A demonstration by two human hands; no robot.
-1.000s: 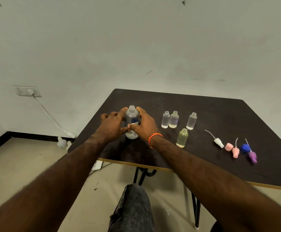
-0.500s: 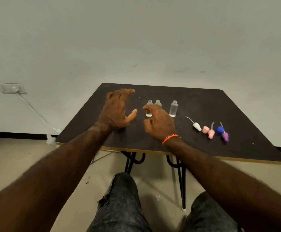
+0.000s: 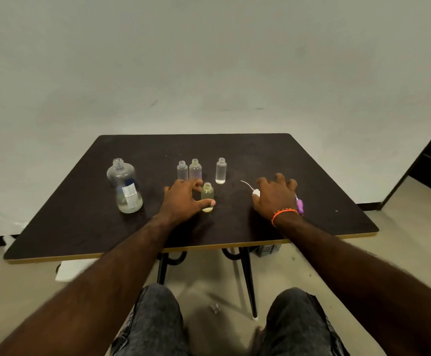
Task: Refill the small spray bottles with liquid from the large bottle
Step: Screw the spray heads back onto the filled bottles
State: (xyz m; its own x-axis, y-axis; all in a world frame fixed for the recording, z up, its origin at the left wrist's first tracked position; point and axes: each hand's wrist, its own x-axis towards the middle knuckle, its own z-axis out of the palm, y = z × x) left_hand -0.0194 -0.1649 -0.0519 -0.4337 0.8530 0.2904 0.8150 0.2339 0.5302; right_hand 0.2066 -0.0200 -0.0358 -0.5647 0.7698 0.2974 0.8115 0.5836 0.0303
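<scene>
I see a dark counter (image 3: 312,163) with a yellow edge — on it the large bottle (image 3: 125,187) stands uncapped at the left, four small bottles mid-counter: three in a back row (image 3: 182,170) (image 3: 195,169) (image 3: 221,170), a yellowish one (image 3: 207,194) nearer. Right — a white spray cap (image 3: 255,192) and a purple one (image 3: 300,204).

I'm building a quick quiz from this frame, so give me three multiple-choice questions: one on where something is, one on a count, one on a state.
1. Where does the large bottle stand on the table?
A. Left of the small bottles
B. Right of the spray caps
C. On the floor

2. How many small bottles stand on the table?
A. Two
B. Four
C. Six

3. What state is the large bottle's neck in?
A. Capped
B. Open, no cap
C. Fitted with a sprayer

Answers:
1. A: it stands left of the left hand and the small bottles.
2. B: three in a back row, and the yellowish bottle nearer.
3. B: its threaded neck is bare.
</scene>
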